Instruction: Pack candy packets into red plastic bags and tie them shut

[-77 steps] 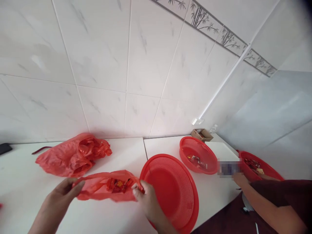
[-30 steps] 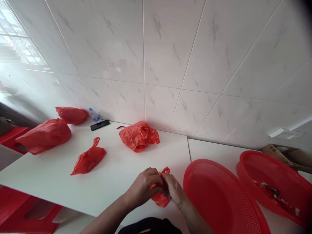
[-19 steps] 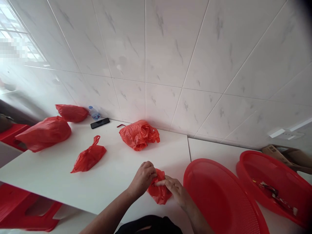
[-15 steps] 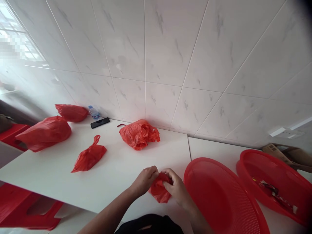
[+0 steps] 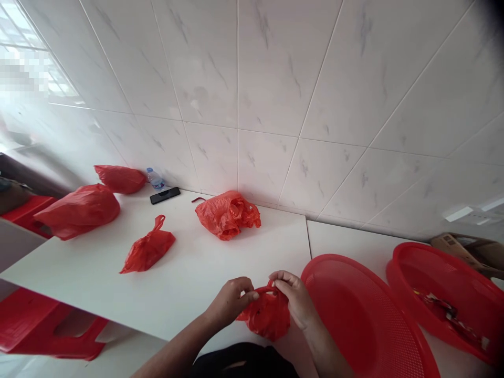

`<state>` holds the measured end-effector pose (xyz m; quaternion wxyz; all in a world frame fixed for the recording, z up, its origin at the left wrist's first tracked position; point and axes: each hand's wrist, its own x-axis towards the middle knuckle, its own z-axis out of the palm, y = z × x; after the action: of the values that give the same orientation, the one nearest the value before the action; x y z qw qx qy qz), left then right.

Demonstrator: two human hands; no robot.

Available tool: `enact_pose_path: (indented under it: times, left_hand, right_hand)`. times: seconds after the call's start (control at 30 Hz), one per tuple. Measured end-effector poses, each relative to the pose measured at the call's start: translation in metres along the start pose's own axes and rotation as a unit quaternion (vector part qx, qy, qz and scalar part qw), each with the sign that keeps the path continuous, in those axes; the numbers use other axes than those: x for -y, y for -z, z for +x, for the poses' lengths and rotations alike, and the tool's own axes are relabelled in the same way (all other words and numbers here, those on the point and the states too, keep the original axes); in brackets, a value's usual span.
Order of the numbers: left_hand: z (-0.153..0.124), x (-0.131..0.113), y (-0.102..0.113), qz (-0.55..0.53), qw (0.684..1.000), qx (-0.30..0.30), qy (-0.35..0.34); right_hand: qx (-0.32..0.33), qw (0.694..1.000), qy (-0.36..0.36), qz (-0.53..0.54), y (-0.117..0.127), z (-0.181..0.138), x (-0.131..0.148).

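Close to the table's front edge, a small red plastic bag is between my two hands. My left hand pinches the bag's upper left part between thumb and fingers. On the other side, my right hand grips the top right part, with the thumb and fingertips pressed together on the plastic. What lies inside the bag is hidden. Farther back on the white table sits a crumpled red plastic bag. A smaller tied red bag rests to the left.
Two larger red bags lie at the far left, near a water bottle and a black phone. At right stand a red basket and another red basket holding small wrapped items. Behind is a cardboard box; red stools stand at left.
My hands have moved slightly apart and now pinch the bag's top. The bag hangs fuller and lower between them. The camera view has shifted slightly.
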<state>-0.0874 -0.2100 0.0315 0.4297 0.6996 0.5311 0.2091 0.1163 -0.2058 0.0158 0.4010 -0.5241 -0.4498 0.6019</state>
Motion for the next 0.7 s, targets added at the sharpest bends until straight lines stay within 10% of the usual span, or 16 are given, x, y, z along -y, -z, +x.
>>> enact_pose_path:
  times: [0.17, 0.7]
  left_hand:
    - [-0.020, 0.035, 0.030, 0.108, 0.994, -0.007, 0.028]
    - [0.030, -0.008, -0.024, 0.140, 0.988, -0.012, -0.070]
  right_hand:
    - [-0.215, 0.944, 0.074, -0.240, 0.047, 0.015, -0.010]
    - [-0.070, 0.997, -0.043, 0.005, 0.014, -0.012, -0.014]
